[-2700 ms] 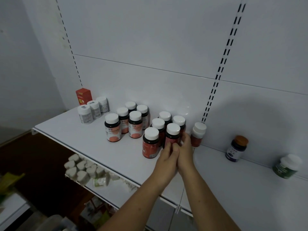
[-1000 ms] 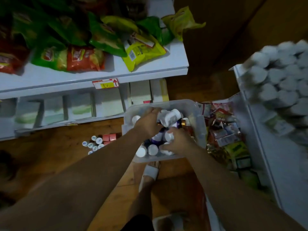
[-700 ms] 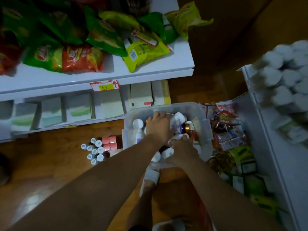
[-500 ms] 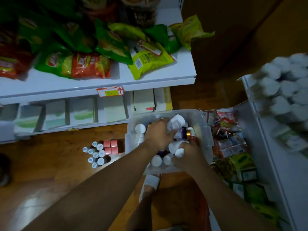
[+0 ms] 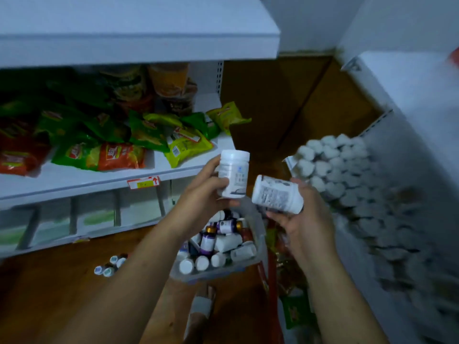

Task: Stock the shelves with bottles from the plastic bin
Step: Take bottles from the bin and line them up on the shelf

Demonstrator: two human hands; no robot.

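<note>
Fingers of the left hand are curling round a white bottle, with the thumb pressing on its label, and they are holding it upright with its white cap on top. Just beside it, the right hand is gripping a second white bottle, its fingers wrapping round the far end while the bottle is lying tilted on its side with the printed label facing up. Both bottles are hanging in the air above the plastic bin, which is sitting on the wooden floor below the wrists. Inside the bin, a jumble of bottles is lying at all angles, most of them white with white caps and a few dark ones with purple labels and gold caps. One foot in a pale sandal is standing just in front of the bin. Small bottles with pale caps are clustering on the floor to the left of the bin. Beyond the left hand, a white shelf is carrying green, yellow and orange snack bags, and a red and yellow price tag is sitting on its front edge. To the right, another white shelf is standing over a lower one, where many white-capped bottles are packing together in blurred rows.
</note>
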